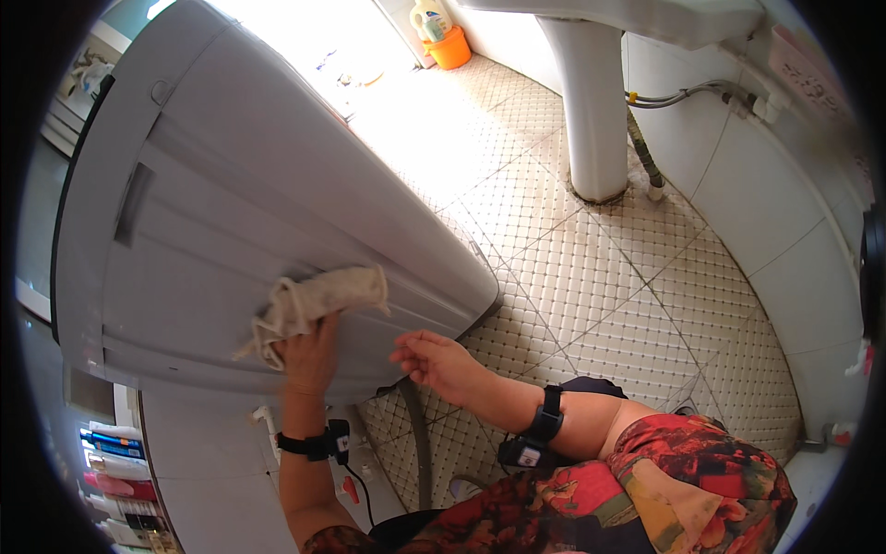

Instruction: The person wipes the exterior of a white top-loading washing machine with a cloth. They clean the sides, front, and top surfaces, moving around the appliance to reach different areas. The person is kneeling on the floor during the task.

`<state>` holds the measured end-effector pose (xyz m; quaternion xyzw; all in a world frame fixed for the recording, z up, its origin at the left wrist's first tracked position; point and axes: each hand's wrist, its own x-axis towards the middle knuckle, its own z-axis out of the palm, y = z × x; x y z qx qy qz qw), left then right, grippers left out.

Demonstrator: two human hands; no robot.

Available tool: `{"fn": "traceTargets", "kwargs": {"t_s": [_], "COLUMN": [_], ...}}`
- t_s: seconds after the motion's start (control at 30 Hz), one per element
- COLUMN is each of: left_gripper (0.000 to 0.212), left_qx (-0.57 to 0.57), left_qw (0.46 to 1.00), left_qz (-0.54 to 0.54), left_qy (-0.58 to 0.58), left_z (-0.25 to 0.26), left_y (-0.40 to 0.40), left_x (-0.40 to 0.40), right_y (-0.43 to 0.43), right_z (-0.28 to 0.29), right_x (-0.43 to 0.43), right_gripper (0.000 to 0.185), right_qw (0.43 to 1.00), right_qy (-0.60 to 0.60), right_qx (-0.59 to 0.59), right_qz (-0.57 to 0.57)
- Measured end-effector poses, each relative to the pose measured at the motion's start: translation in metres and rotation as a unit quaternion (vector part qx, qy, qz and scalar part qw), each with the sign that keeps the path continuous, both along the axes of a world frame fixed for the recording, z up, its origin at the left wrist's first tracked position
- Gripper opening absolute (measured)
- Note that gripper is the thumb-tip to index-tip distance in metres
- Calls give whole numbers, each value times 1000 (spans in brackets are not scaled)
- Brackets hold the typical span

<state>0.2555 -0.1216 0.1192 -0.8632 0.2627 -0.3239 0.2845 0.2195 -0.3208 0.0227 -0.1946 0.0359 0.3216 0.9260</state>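
Note:
My left hand presses a crumpled off-white cloth against the grey side panel of what looks like a washing machine. The cloth is bunched around the fingertips and hides them. Lower and to the right, my right hand hangs beside the same panel with its fingers loosely curled. Nothing shows between them. Long grooves run along the panel, and a recessed grip sits toward its upper end.
A white pedestal holds up a washbasin on the tiled floor. An orange bucket with bottles stands at the back. A grey drain hose runs below the machine. Toiletries line a shelf at lower left.

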Motion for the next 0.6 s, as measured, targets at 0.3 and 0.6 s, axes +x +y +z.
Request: {"fn": "traceTargets", "kwargs": {"t_s": [0.3,0.6], "left_gripper": [49,38], "left_qx": [14,27], "left_qw": [963,964], "left_qz": [6,-77], "left_qy": [270,-255], "left_z": [-37,148], "left_y": [-7,-40], "left_x": [-39,-9], "right_y": [-1,-3], "right_z": [17,19], "right_x": [-17,-20], "right_gripper": [17,17], "right_qw": [999,999], "right_qy": [-12,-13], "right_qx": [32,40], "right_qz": [18,30]}}
